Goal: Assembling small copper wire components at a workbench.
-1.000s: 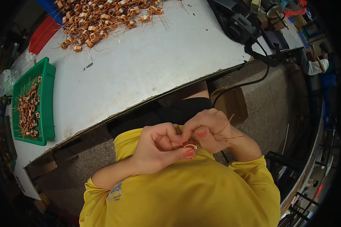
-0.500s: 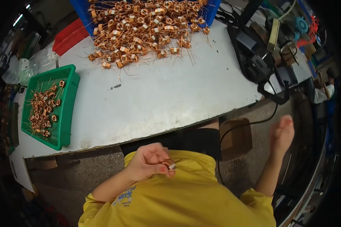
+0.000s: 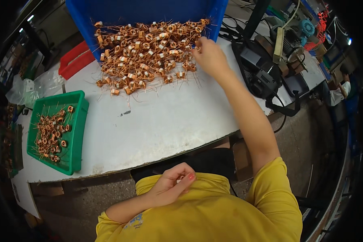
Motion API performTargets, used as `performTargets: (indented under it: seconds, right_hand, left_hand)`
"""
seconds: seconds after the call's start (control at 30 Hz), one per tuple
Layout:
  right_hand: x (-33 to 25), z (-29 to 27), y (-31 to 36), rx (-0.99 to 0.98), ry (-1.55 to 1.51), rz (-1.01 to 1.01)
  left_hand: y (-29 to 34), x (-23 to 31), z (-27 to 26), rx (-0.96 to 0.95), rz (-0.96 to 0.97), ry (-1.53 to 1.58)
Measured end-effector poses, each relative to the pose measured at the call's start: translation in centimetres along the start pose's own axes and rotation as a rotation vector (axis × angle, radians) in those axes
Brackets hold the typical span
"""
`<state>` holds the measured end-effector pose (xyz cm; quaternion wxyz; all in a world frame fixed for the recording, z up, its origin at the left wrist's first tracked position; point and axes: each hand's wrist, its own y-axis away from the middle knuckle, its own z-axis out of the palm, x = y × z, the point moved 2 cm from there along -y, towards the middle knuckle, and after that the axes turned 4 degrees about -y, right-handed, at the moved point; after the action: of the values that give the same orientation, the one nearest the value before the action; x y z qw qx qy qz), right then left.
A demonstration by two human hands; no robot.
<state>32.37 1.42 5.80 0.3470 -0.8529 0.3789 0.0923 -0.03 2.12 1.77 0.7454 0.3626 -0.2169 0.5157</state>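
Observation:
Close to my lap, my left hand (image 3: 174, 182) is closed with thumb and fingers around a small copper-wound coil (image 3: 180, 177), mostly hidden by the fingers. My right hand (image 3: 209, 55) reaches out to the right side of a big pile of copper coils (image 3: 149, 56) that spills from a blue bin (image 3: 141, 11) onto the table. Its fingertips are at the pile's edge, curled around something orange that looks like one coil. At the left stands a green tray (image 3: 77, 139) with more coils (image 3: 52, 135), their wire ends sticking out.
A red bin (image 3: 74, 60) and clear plastic bags (image 3: 30, 92) lie behind the green tray. On the right of the white table (image 3: 157, 121) sit a black device with a strap (image 3: 260, 74), cables and assorted tools. A cardboard box (image 3: 242, 161) is below the table edge.
My right hand has swung from beyond the table's right front up to the coil pile. My left fingers have closed further over the coil. The view has tilted up, showing more of the blue bin.

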Motion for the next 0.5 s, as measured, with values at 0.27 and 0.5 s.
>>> performTargets:
  seconds: [0.27, 0.5]
  right_hand:
    - [-1.6, 2.9, -1.8, -0.053, 0.275, 0.065]
    - [-1.6, -2.9, 1.6, -0.066, 0.067, 0.173]
  left_hand:
    - [0.0, 1.6, -1.4, 0.276, 0.313, -0.408]
    - [-1.4, 2.9, -2.1, 0.125, 0.179, 0.079]
